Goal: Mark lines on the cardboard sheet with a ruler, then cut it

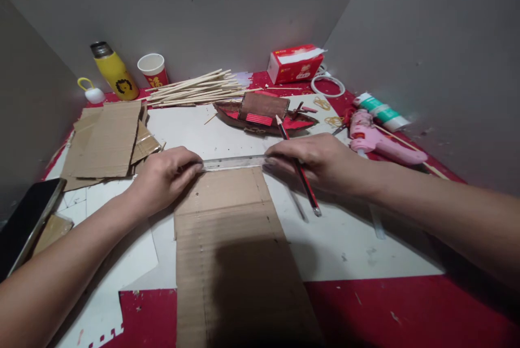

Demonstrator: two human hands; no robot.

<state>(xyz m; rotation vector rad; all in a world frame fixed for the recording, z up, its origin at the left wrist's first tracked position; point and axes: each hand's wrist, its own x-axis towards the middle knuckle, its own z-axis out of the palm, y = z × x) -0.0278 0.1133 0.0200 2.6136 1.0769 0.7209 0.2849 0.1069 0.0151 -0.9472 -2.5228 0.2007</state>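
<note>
Brown corrugated cardboard strip (239, 218) comes closest to the camera, running from the near edge of the view up to the middle of the table. It's plain and kinda rough: faint ridges, a dotted-looking line running lengthwise down the left side, a crease or line going straight across near the far end, and a few small dark specks. Left edge has a little step in it, and a big shadow covers much of the near part, so the detail gets murky there.

Right along its far edge sits a narrow greyish strip that looks like a ruler (233, 162), with some dark smudges on it. Left hand (168, 174) is pinching its left end, thumb against curled fingers. Right hand (312, 158) has its fingertips closed at the other end, plus a red-and-black pencil (306, 188) tucked through the fingers, sharpened tip aimed to the far side. Can't really tell how hard either hand is pressing.

Underneath it all is white sheeting (345, 261) over a red tabletop (406, 304). Just beyond the hands there's a pretty neat model boat (266, 110), dark brown with red bits and an arched roof. More cardboard pieces (105, 139) are piled to the left, and a pink glue gun (377, 139) lies far right.
</note>
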